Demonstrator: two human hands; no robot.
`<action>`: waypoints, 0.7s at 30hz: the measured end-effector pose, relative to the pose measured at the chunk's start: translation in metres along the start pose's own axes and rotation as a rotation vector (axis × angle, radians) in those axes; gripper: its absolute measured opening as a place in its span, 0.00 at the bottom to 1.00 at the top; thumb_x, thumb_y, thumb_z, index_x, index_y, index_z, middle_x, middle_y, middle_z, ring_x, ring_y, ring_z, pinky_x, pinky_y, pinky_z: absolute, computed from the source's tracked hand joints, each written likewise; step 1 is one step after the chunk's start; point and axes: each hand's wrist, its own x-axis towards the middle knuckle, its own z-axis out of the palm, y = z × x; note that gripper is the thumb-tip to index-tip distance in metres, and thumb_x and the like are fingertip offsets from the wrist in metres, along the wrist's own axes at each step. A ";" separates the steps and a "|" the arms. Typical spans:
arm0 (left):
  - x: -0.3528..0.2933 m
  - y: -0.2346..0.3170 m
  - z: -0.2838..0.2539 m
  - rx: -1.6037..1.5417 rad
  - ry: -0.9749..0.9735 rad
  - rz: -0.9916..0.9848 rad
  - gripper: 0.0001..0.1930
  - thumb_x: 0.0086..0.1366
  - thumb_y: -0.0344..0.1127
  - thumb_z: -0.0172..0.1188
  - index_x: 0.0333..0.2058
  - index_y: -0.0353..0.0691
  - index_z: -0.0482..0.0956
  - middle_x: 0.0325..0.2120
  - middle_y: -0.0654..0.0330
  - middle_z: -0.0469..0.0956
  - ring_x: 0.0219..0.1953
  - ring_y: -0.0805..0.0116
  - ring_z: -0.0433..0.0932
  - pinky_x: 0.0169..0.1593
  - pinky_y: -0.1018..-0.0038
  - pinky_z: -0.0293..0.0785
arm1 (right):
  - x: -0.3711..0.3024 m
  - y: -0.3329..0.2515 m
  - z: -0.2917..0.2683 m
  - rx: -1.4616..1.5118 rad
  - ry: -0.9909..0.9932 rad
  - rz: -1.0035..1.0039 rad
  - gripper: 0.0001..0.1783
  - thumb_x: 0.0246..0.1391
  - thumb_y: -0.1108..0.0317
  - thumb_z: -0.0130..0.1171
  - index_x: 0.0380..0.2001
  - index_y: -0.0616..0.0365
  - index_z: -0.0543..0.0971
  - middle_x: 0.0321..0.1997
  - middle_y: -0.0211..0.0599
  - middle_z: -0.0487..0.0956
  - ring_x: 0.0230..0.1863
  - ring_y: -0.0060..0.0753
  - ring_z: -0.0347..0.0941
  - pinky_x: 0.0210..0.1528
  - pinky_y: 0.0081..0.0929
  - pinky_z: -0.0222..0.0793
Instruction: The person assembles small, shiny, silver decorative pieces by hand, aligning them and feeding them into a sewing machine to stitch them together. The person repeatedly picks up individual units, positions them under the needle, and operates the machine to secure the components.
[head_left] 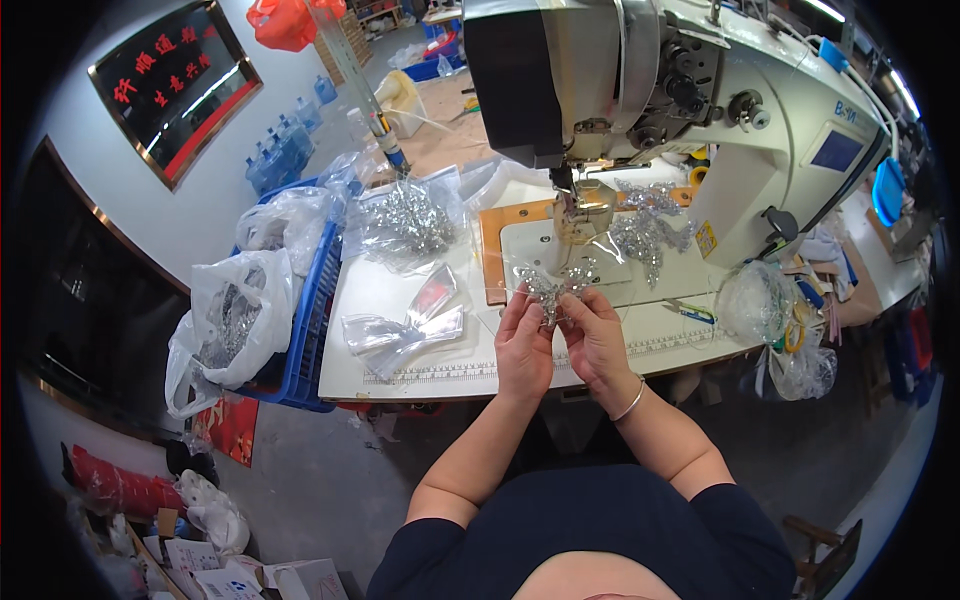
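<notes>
Between my two hands is a glittering silver rhinestone piece, shaped like a bow or butterfly [548,291], held just in front of the needle area of a white sewing machine [740,190]. My left hand [522,345] pinches its left side, and my right hand [597,340], with a bangle at the wrist, pinches its right side. More silver rhinestone pieces [650,235] lie to the right of the machine's post. On the left, a heap of similar pieces [408,222] rests on clear plastic. A shiny clear plastic bow-shaped piece [415,325] lies nearer the front edge.
A blue crate [310,300] with white plastic bags [235,325] stands against the table's left side. Green-blue thread snips [690,311] lie right of my hands, near a clear plastic bag [752,303]. A ruler strip [460,371] runs along the table's front edge.
</notes>
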 end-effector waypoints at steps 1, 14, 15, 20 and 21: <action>0.000 -0.002 0.003 0.008 0.037 0.022 0.21 0.63 0.24 0.51 0.55 0.33 0.64 0.48 0.56 0.71 0.50 0.66 0.70 0.54 0.68 0.67 | 0.001 0.000 0.000 -0.009 -0.010 -0.006 0.08 0.50 0.78 0.59 0.35 0.59 0.75 0.36 0.33 0.77 0.38 0.25 0.74 0.44 0.21 0.72; 0.003 -0.005 -0.006 -0.025 0.058 0.025 0.17 0.61 0.24 0.52 0.49 0.38 0.69 0.44 0.58 0.74 0.46 0.66 0.74 0.52 0.69 0.70 | -0.005 0.010 -0.006 -0.022 -0.098 -0.106 0.09 0.51 0.82 0.56 0.36 0.60 0.75 0.40 0.36 0.78 0.42 0.27 0.74 0.48 0.24 0.70; 0.003 -0.005 -0.007 -0.029 0.050 0.030 0.17 0.61 0.24 0.53 0.49 0.39 0.69 0.44 0.58 0.74 0.46 0.66 0.74 0.52 0.69 0.70 | -0.005 0.011 -0.007 -0.028 -0.101 -0.113 0.09 0.51 0.82 0.56 0.37 0.61 0.75 0.40 0.36 0.78 0.42 0.27 0.74 0.48 0.24 0.70; -0.001 -0.004 -0.008 -0.015 0.043 0.036 0.17 0.60 0.24 0.53 0.49 0.39 0.69 0.45 0.58 0.74 0.47 0.66 0.73 0.52 0.69 0.71 | -0.008 0.012 -0.007 -0.028 -0.112 -0.125 0.10 0.50 0.82 0.57 0.38 0.61 0.76 0.40 0.36 0.78 0.42 0.26 0.74 0.48 0.22 0.70; -0.002 -0.004 -0.008 0.002 0.022 0.044 0.18 0.61 0.24 0.52 0.50 0.39 0.68 0.46 0.57 0.73 0.48 0.66 0.73 0.52 0.68 0.70 | -0.007 0.013 -0.008 -0.028 -0.116 -0.126 0.11 0.50 0.82 0.57 0.38 0.61 0.76 0.40 0.36 0.78 0.41 0.26 0.74 0.48 0.21 0.70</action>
